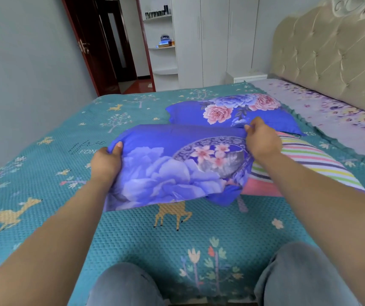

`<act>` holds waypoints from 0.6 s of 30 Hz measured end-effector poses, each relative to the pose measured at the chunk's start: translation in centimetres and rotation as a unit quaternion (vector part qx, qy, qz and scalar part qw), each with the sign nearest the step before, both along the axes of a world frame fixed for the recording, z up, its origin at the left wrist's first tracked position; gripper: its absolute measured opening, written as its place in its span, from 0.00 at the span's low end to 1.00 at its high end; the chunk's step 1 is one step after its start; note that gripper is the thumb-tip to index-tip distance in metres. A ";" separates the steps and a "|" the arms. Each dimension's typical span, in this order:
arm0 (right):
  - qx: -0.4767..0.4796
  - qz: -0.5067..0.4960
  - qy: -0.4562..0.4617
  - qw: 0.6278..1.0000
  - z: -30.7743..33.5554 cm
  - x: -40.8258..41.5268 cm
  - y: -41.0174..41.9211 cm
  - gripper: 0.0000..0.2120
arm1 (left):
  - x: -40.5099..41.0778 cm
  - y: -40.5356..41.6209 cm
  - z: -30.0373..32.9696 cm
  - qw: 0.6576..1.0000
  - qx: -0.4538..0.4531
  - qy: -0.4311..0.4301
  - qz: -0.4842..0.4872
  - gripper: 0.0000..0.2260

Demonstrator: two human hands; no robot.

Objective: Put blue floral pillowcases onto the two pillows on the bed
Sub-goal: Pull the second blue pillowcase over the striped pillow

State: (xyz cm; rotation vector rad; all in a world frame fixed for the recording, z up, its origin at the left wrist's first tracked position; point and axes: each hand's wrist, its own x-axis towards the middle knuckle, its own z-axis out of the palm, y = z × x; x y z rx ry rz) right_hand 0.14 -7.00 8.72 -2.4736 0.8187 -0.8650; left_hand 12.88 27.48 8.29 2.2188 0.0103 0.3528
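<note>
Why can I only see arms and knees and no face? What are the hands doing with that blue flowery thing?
The camera sits on the person's head and looks forward and down, so you see what they see: their own arms, and their knees at the bottom. There is only this one picture. The left hand and the right hand each grip an edge of a blue floral pillowcase, holding it up over a bed with a teal bedspread that has deer and trees on it. Beside it lies a striped pillow that has no blue cover yet. Behind, another pillow already wears its blue floral case. On the right is a padded beige headboard.
</note>
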 end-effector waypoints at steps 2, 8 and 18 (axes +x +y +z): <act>-0.017 0.000 0.032 0.999 0.3 -0.7 -0.9 0.14 | 0.8 1.7 -0.2 1.000 0.014 0.018 0.015 0.22; 0.033 0.042 0.179 0.982 -3.6 -2.4 0.9 0.16 | -0.8 4.2 -6.6 0.990 0.091 0.103 0.015 0.22; 0.033 0.085 0.211 0.973 -0.5 3.6 0.7 0.17 | -0.8 -3.1 -4.0 0.941 0.298 -0.077 -0.141 0.24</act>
